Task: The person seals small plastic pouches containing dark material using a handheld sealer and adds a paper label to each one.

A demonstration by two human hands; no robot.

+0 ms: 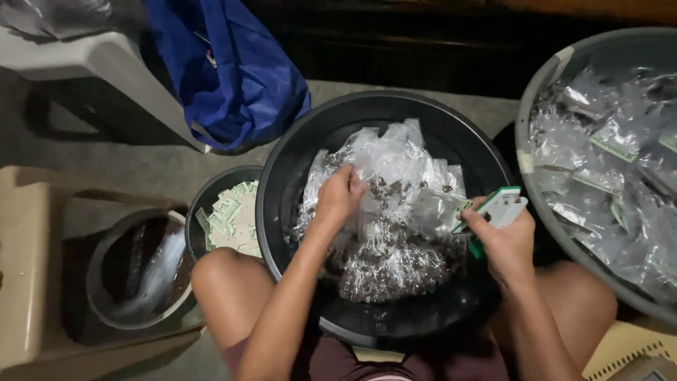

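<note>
Person sits w/ a big black basin point(296, 148) on the lap, knees showing at 7 and 5 o'clock of it. Basin holds a heap of small clear plastic bags point(395, 233) w/ dark bits inside.

Left hand point(340, 197) is in the basin, approx center-left, grip pinched on the top of one clear bag from the heap. Right hand point(504, 243) sits at the basin's 3 o'clock rim, grip clenched round a white and green stapler point(497, 209); stapler's nose points toward the heap, just beside a bag w/ a green paper tag. Can't tell if the nose touches that bag.

At 9 o'clock of the basin, touching its rim: a smaller dark bucket point(204, 194) w/ a pile of green-and-white paper labels point(233, 215). Further out at 8 o'clock, another round bucket point(106, 261) w/ clear plastic inside, resting in a beige box. At 3 o'clock, well past the right hand, a large grey tub point(536, 120) full of sealed clear bags w/ green tags. Blue bag point(233, 70) at 11 o'clock, leaning by a pale plastic stool point(84, 56).
</note>
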